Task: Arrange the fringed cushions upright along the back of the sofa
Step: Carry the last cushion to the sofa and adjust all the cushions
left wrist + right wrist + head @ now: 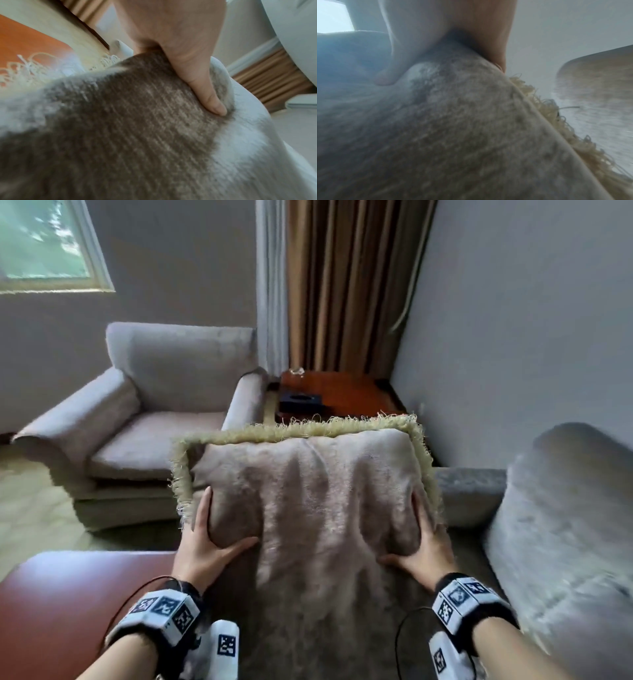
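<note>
armchair [150, 405]: a pale upholstered seat is seen at the far left, below a window [44, 244]; it stands well apart from the cushion
left hand [205, 546]: the left side of the cushion is gripped, thumb pressed into the front face, fingers wrapped behind; in the left wrist view the thumb [205, 94] is sunk into the plush
fringed cushion [308, 491]: it is held in the air between both hands, in front of the person, its fringed top edge tilted away; nothing is seen carrying it; a cream fringe [294, 431] runs along top and sides
side table [342, 395]: a dark box [301, 402] is carried near its front-left corner
right hand [424, 546]: the right side of the cushion is grasped, thumb on the front face
sofa [565, 525]: grey upholstery is seen at the right
</note>
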### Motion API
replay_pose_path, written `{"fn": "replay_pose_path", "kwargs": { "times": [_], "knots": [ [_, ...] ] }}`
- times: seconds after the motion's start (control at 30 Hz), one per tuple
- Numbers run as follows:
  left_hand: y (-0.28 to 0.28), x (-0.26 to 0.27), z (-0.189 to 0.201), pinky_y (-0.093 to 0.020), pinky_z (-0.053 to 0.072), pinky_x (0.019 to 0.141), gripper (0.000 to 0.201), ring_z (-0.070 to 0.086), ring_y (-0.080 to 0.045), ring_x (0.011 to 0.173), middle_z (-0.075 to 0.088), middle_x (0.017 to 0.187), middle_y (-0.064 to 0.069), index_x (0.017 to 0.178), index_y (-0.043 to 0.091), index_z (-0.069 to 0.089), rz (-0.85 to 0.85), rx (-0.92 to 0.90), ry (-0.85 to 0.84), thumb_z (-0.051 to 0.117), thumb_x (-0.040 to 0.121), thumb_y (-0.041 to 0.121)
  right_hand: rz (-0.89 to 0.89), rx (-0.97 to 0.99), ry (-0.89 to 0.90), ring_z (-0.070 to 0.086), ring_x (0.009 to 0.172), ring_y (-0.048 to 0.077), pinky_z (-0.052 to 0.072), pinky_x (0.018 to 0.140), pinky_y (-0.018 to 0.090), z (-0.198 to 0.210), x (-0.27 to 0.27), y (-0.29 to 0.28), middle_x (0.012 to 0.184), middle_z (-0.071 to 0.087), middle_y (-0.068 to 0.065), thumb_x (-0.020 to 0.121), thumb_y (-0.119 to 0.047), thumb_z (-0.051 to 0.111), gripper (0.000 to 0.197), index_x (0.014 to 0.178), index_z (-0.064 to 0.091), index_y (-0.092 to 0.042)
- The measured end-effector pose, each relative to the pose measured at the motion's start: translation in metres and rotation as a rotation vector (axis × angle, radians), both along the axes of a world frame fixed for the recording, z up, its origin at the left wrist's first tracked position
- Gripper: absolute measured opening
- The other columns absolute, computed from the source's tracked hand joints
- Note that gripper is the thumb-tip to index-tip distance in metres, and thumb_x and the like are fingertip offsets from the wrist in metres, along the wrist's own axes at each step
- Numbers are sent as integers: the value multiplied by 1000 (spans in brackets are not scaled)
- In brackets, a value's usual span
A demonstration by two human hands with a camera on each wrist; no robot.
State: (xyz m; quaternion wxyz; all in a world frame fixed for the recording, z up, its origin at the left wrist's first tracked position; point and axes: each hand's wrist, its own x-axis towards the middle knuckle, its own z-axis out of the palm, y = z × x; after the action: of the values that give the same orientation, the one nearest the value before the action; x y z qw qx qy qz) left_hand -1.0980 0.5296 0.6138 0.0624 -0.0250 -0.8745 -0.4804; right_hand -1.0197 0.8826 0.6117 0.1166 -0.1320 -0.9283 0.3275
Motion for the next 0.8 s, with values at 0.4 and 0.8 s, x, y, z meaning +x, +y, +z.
{"fn": "replay_pose_path", "kwargs": {
  "times": [0.4, 0.8],
  "knots": [
    [296, -167, -30, -31, 18, 114, 128, 23, -23, 140, 22, 153, -5, 147, 21, 12, -624, -59, -5, 88, 46, 40, -684, -121, -52, 41, 128, 31, 36, 108, 41, -35, 38, 168, 148, 35, 15, 44, -35, 92, 142, 145, -8, -41],
    [513, -220, -74, -43, 32, 109, 129, 33, -28, 134, 30, 149, -9, 147, 28, 9, -965, -118, -67, 91, 47, 22, -943, -149, 35, 18, 143, 27, 20, 114, 37, -100, 48, 270, 156, 3, -5, 44, -29, 93, 142, 137, -14, -41]
  ]
}}
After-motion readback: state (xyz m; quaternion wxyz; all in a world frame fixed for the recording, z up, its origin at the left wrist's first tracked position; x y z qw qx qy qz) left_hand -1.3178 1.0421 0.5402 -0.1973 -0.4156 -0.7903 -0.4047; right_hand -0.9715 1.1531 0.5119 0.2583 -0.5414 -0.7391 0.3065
